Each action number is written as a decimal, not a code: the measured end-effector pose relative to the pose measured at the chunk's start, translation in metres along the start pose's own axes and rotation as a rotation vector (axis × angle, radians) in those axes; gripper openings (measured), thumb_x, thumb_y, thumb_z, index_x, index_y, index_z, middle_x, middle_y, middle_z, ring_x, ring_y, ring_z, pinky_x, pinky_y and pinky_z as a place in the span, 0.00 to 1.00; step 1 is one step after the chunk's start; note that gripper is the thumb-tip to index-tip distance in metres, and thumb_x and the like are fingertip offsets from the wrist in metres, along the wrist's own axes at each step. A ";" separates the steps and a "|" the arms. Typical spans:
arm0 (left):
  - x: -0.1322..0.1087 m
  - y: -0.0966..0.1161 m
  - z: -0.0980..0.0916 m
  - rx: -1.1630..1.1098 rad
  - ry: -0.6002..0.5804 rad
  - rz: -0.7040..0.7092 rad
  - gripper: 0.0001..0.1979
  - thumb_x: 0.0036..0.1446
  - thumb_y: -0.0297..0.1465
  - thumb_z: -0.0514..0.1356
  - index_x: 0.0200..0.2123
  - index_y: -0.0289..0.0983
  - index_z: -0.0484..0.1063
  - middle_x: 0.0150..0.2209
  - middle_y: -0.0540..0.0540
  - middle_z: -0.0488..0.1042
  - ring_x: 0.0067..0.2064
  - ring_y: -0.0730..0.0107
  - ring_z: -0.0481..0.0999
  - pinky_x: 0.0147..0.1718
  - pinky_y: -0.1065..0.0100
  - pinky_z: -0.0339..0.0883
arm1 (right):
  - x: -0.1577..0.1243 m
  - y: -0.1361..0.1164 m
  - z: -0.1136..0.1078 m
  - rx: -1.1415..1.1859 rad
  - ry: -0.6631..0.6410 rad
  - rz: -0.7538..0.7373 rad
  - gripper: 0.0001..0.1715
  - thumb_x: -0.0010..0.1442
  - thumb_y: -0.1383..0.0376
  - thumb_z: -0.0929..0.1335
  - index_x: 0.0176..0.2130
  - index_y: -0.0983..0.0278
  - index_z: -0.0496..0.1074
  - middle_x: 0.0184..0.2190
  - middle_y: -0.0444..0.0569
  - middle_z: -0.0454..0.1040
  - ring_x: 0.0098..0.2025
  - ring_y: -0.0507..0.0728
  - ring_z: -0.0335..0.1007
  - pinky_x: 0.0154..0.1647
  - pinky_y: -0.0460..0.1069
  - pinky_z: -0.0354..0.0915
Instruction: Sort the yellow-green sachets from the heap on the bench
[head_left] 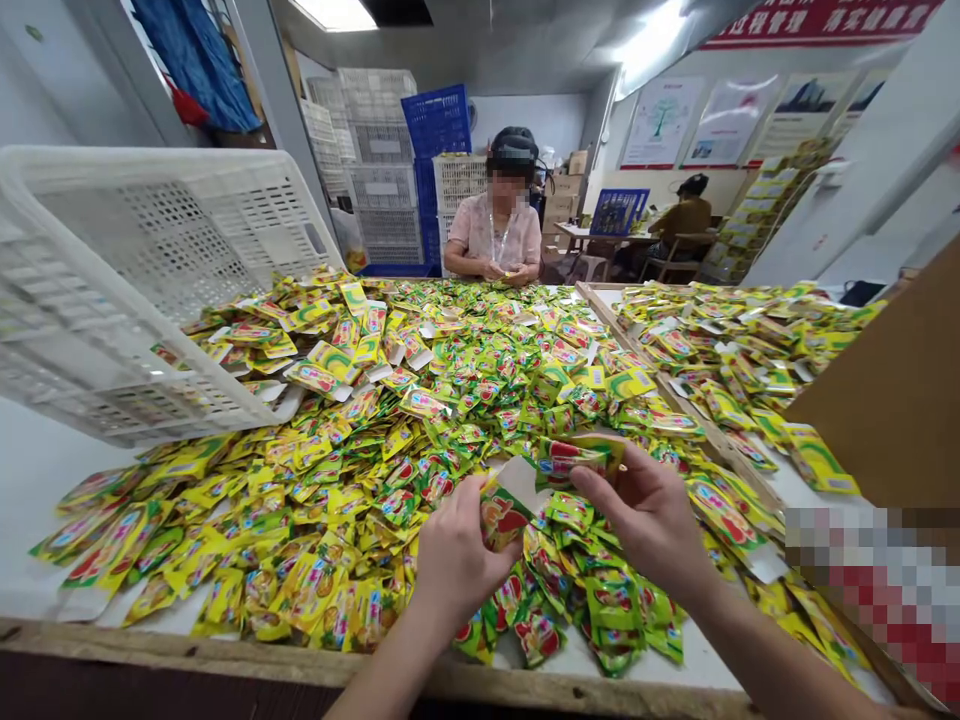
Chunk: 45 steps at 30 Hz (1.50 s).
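A big heap of small yellow and green snack packets covers the white table. My left hand is closed around a stack of packets with red fruit prints, held just above the heap near the front edge. My right hand pinches a green and yellow packet between thumb and fingers, close to the left hand's stack. Both forearms come in from the bottom edge.
A white plastic crate lies tipped on its side at the left, packets spilling from it. A brown cardboard flap stands at the right beside a second tray of packets. Across the table a person sits handling packets. Stacked crates line the back wall.
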<state>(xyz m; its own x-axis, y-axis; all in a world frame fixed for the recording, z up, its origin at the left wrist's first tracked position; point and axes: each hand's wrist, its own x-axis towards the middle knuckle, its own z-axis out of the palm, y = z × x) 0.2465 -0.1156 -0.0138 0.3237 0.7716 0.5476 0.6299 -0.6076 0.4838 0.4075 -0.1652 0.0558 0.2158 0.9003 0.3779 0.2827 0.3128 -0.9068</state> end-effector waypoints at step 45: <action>-0.014 0.004 0.003 0.064 0.020 0.108 0.20 0.49 0.39 0.59 0.43 0.38 0.59 0.33 0.46 0.74 0.31 0.60 0.76 0.26 0.64 0.68 | 0.007 0.015 0.012 -0.373 -0.205 0.140 0.17 0.47 0.53 0.72 0.22 0.63 0.68 0.20 0.42 0.64 0.25 0.52 0.60 0.27 0.48 0.59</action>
<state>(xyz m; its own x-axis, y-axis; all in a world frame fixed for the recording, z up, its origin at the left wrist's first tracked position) 0.2466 -0.1281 -0.0211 0.3779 0.6980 0.6082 0.6358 -0.6732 0.3775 0.4018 -0.1509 0.0429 0.0968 0.9795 0.1768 0.5896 0.0867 -0.8031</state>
